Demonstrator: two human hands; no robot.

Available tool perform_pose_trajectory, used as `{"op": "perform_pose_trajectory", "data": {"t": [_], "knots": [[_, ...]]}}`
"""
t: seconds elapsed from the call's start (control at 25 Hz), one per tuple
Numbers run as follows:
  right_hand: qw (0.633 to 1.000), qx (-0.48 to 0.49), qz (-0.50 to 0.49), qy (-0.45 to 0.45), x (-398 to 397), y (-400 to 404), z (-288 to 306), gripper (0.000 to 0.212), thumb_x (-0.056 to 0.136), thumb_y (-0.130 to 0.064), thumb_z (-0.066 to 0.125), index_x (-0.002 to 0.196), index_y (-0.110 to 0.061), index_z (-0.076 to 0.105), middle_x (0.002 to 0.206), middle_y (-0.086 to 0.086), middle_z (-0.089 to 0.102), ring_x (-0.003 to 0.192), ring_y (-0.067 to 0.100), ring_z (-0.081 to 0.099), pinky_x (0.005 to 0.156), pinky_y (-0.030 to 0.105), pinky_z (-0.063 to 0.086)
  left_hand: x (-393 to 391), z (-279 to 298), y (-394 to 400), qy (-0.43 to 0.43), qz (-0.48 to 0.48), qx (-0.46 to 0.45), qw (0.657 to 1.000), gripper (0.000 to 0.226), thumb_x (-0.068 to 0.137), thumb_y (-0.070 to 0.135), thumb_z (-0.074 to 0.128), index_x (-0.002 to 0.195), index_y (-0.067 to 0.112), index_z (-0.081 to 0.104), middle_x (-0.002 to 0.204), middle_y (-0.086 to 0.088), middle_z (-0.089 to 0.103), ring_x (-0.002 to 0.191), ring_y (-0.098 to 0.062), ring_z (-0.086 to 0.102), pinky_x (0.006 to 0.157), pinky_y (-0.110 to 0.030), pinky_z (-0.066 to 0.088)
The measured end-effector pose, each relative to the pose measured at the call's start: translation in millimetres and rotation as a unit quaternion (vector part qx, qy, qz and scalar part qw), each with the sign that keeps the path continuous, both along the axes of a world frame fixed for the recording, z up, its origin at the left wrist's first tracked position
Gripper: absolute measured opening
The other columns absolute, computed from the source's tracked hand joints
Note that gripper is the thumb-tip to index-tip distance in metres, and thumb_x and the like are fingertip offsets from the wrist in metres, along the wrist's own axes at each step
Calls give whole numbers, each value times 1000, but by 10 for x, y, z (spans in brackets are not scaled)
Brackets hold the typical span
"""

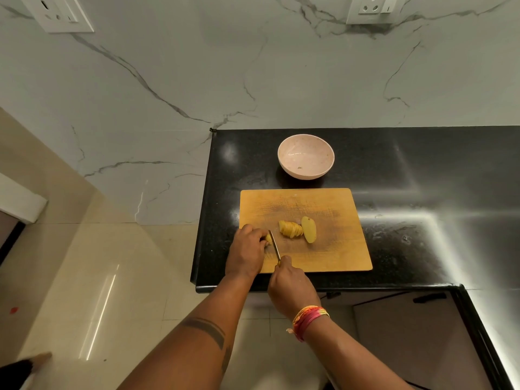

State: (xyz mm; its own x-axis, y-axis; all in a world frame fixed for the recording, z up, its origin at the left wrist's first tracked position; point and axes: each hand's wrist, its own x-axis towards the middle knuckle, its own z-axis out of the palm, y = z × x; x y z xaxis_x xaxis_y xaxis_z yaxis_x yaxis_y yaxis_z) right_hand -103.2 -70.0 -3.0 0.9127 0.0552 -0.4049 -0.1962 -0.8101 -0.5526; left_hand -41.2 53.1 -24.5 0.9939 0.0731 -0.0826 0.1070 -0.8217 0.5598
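While the left hand [247, 249] curls over a small potato piece [268, 238] and pins it to the cutting board [323, 204], the right hand [289, 285] is wrapped round the handle of a knife [274, 244], fingers closed tight on it. The blade runs from the right hand toward eleven o'clock and stands just against the left fingertips, its edge down on the potato piece. Most of that piece is hidden under the left hand, so only a sliver of yellow shows beside the blade. The piece sits near the board's eight o'clock corner.

At three o'clock from the blade, a little apart from it, lies a row of potato slices [291, 229], leaning on one another. Just beyond them, again toward three o'clock, a potato half [309, 229] lies flat and touches the end of the row.

The board rests on a black tabletop [408, 170], close to its near edge. At twelve o'clock from the board, near it but not touching, stands a pale pink bowl [315, 153] with a small speck inside. A bright woven wristband [308, 319] circles the right wrist. Behind the tabletop rises a veined marble wall [253, 66] with two white sockets, one [57, 12] at ten o'clock and one [371, 8] at one o'clock in the view.
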Motion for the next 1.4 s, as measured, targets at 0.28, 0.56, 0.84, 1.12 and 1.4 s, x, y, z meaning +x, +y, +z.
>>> {"op": "perform_pose_trajectory", "data": {"t": [0.28,0.56,0.84,1.12,1.4], "knots": [[999,-11,3,32,135,121,15,25,97,-14,37,120,-12,47,95,15,67,80,30,66,69,42,57,24,-14,10,-2,-35,43,998,22,103,24,56,121,23,68,117,3,54,111,-13,46,91,-27,48],[999,-17,17,36,139,141,-29,20,97,-12,39,115,-12,46,91,13,66,73,28,63,61,36,52,59,10,13,6,-36,44,998,21,103,24,57,119,21,70,117,2,55,114,-15,47,94,-32,49],[999,0,2,49,-310,-69,-80,13,103,-22,30,103,-19,43,76,5,65,65,23,64,53,34,46,37,-12,15,-4,-27,31,999,19,102,26,58,115,20,71,116,3,54,111,-13,47,89,-25,44],[1000,17,5,15,-142,10,-16,14,105,-23,31,101,-17,44,75,4,63,62,21,61,52,35,44,-41,-47,57,-13,15,-18,1000,23,99,24,64,120,19,69,117,4,54,110,-13,52,94,-30,50],[999,-11,33,16,9,56,-48,10,104,-18,34,104,-15,43,74,4,58,58,19,55,46,30,34,-24,-62,17,-23,23,-12,999,21,100,21,63,118,19,71,116,2,56,108,-13,51,90,-28,50]]}}
